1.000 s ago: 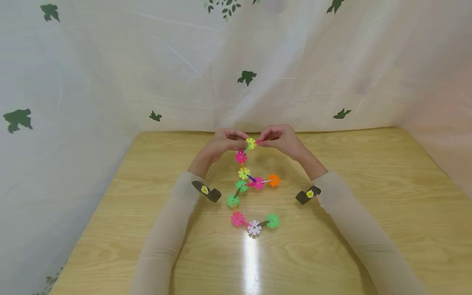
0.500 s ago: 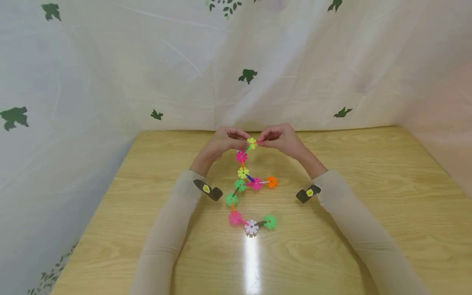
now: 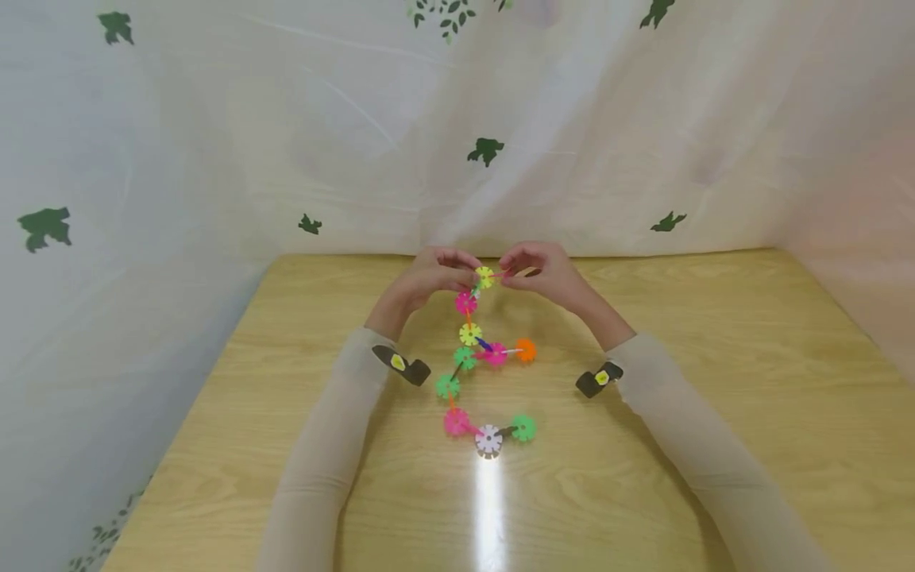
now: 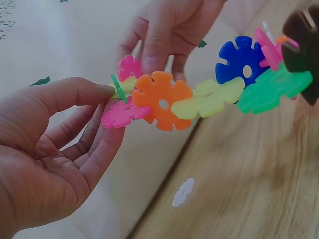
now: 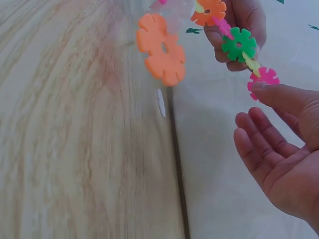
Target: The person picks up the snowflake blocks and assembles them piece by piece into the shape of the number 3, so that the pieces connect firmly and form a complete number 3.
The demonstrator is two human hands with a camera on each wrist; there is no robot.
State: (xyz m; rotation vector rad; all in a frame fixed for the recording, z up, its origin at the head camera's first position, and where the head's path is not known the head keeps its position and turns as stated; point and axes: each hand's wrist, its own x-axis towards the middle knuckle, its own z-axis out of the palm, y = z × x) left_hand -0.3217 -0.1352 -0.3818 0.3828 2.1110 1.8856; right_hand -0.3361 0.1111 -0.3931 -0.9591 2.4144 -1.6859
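Note:
A chain of interlocking notched plastic discs in many colours hangs over the table between both hands. My left hand [image 3: 432, 274] pinches it near the top end, with thumb and fingertips at a green disc [image 4: 118, 87] and a pink one [image 4: 119, 113]. At the far tip, my right hand [image 3: 546, 270] pinches a pink disc [image 5: 269, 75], its thumb on the disc's face and its other fingers spread beneath. Lower down the chain come an orange disc [image 3: 526, 350] on a side branch, a white disc [image 3: 489, 438] and a green end disc [image 3: 524, 428].
The wooden table [image 3: 643, 445] ends at a pale curtain [image 3: 357, 135] with green bird prints. One loose white disc [image 4: 183, 192] lies on the table near its far edge. Dark bands [image 3: 400, 364] circle both sleeved wrists.
The chain's lower part has shifted slightly left. My right fingers have loosened a little around the pink disc, so more of it shows. Both hands stay nearly in place.

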